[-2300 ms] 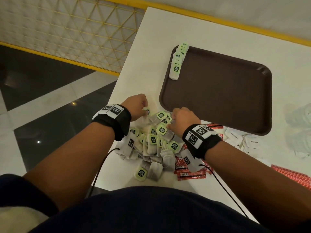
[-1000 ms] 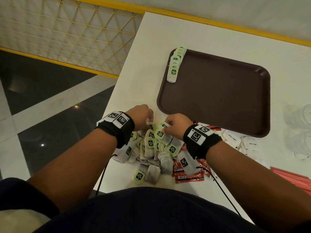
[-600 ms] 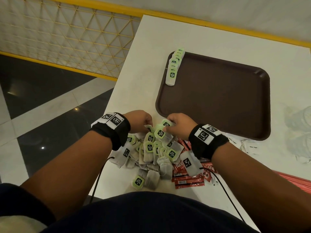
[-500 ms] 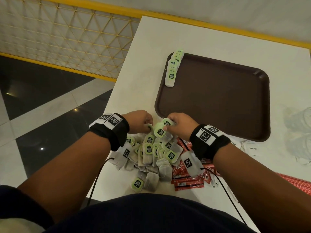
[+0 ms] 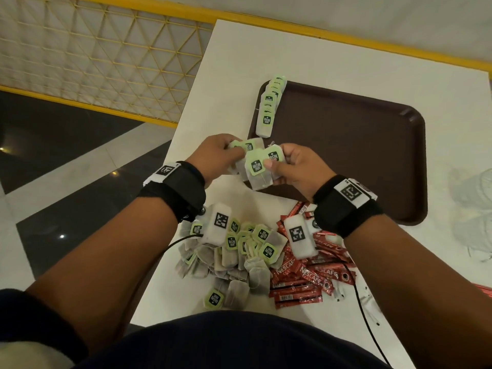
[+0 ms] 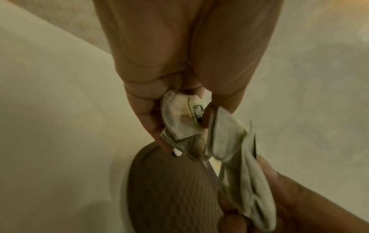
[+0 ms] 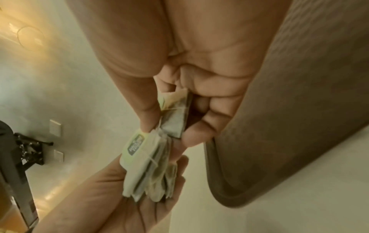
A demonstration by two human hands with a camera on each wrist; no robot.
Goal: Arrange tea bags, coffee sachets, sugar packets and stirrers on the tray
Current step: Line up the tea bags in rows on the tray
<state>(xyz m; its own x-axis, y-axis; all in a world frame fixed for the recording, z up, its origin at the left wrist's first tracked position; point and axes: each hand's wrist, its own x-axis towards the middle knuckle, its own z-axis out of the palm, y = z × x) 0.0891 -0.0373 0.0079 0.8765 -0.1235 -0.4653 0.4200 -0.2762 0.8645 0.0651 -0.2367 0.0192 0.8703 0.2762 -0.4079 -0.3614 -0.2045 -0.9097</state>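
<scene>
Both hands are raised over the near left corner of the brown tray (image 5: 346, 155). My left hand (image 5: 218, 158) pinches a few green-tagged tea bags (image 5: 247, 147), seen close up as crumpled tea bags (image 6: 179, 119). My right hand (image 5: 292, 166) grips another small bunch of tea bags (image 5: 259, 169), thumb on a green tag; the bunch of tea bags (image 7: 147, 165) hangs from its fingers. A row of tea bags (image 5: 269, 107) lies along the tray's left rim. Below my wrists, loose tea bags (image 5: 239, 254) are heaped on the white table (image 5: 292, 54), beside red coffee sachets (image 5: 306, 278).
White sugar packets (image 5: 474, 235) lie faintly at the table's right side. Red stirrers (image 5: 486, 290) show at the far right edge. The table's left edge drops to a dark floor (image 5: 66, 195); a yellow lattice railing (image 5: 93, 57) stands beyond. Cables trail from both wristbands.
Both hands have lifted off the heap with tea bags in their fingers and moved forward to the tray's near left corner. The heap is now uncovered below the wrists.
</scene>
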